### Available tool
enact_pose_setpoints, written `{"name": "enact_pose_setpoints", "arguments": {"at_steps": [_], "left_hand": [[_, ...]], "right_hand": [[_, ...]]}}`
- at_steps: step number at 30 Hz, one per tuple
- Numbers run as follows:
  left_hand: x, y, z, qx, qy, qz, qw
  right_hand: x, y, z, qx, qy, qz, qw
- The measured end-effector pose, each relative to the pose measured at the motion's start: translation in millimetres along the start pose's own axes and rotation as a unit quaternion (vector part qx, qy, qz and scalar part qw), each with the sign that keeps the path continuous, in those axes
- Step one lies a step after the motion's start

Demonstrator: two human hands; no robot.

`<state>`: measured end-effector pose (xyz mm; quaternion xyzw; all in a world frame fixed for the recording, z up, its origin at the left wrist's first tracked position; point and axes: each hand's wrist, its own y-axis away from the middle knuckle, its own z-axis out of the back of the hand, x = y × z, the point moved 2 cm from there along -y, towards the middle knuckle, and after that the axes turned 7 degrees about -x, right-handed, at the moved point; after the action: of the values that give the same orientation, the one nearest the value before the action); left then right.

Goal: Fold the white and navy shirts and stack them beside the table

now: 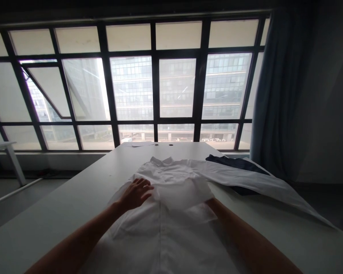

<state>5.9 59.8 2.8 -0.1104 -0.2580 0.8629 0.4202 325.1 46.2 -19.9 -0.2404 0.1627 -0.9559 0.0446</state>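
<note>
Currently, I'm angling my left hand (135, 195) palm-down, fingers loosely spread, over the white shirt (170, 220), which is lying on the desk (74, 198) and covering most of my right hand (213, 203); its grip I cannot tell.

Dim room; your left hand (137, 193) and forearms (85, 232) backlit, dark. Daylight enters through windows (177, 87) beyond hand, glaring; building (134, 83) outside washed out. Curtain (277, 95) well right of hand sunk in shadow. Shirt (183, 196) blurred just right of hand. Wide-angle distortion stretches forearms toward bottom corners.
</note>
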Motion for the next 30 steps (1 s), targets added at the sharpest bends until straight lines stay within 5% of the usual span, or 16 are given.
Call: {"name": "enact_pose_setpoints", "arguments": {"at_steps": [5,13,19,24,30], "left_hand": [[51,19,-6.8,0.012,-0.031,0.145,0.989],[77,28,-18.9,0.083,-0.016,0.232,0.969],[91,29,-16.0,0.069,-0.059,0.267,0.959],[90,28,-13.4,0.062,-0.091,0.301,0.947],[97,27,-7.3,0.134,-0.107,0.312,0.935]], "right_hand": [[17,3,14,0.097,-0.143,-0.01,0.985],[49,22,16,0.349,-0.074,0.017,0.934],[79,34,25,0.323,-0.048,0.07,0.942],[77,34,31,0.399,-0.181,0.018,0.899],[49,26,56,0.324,-0.002,-0.028,0.946]]}}
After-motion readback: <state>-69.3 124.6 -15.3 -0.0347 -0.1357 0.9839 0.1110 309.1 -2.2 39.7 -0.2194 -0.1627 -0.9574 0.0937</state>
